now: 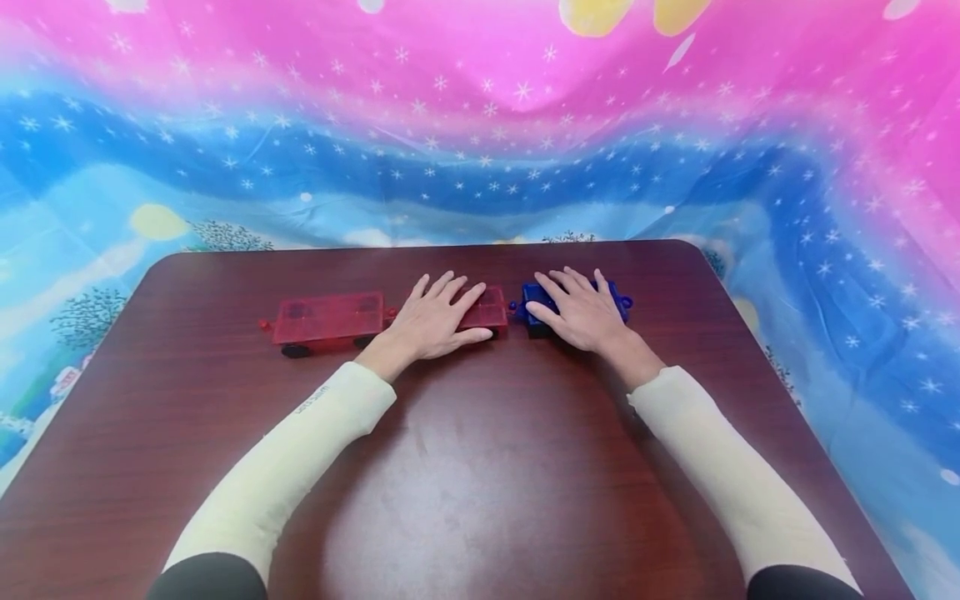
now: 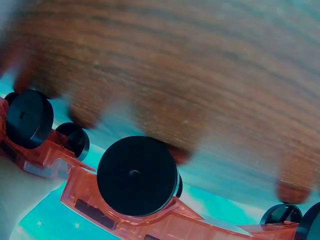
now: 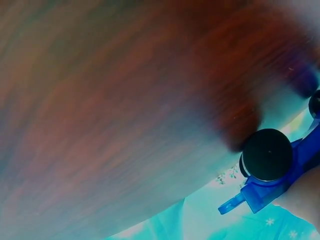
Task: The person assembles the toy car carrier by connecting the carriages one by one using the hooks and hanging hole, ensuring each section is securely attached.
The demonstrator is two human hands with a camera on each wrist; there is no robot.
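Note:
My left hand [image 1: 431, 321] lies with its fingers spread over a see-through red toy train car [image 1: 492, 308], covering its left part. To its left stands a longer red train car [image 1: 330, 319], its right end close to my left wrist. My right hand [image 1: 587, 315] rests spread over a blue toy train car [image 1: 534, 293], fingers extended across its top. Round hitches face each other at the small gap between the red and blue cars; whether they touch cannot be told. Black wheels show under the red car [image 2: 85, 197] and under the blue car [image 3: 267, 197] in the wrist views.
The cars stand in a row toward the far side of a dark brown wooden table [image 1: 450, 500]. Its far corners are rounded. Behind and beside it hangs a pink and blue cloth [image 1: 465, 108] with snowflakes.

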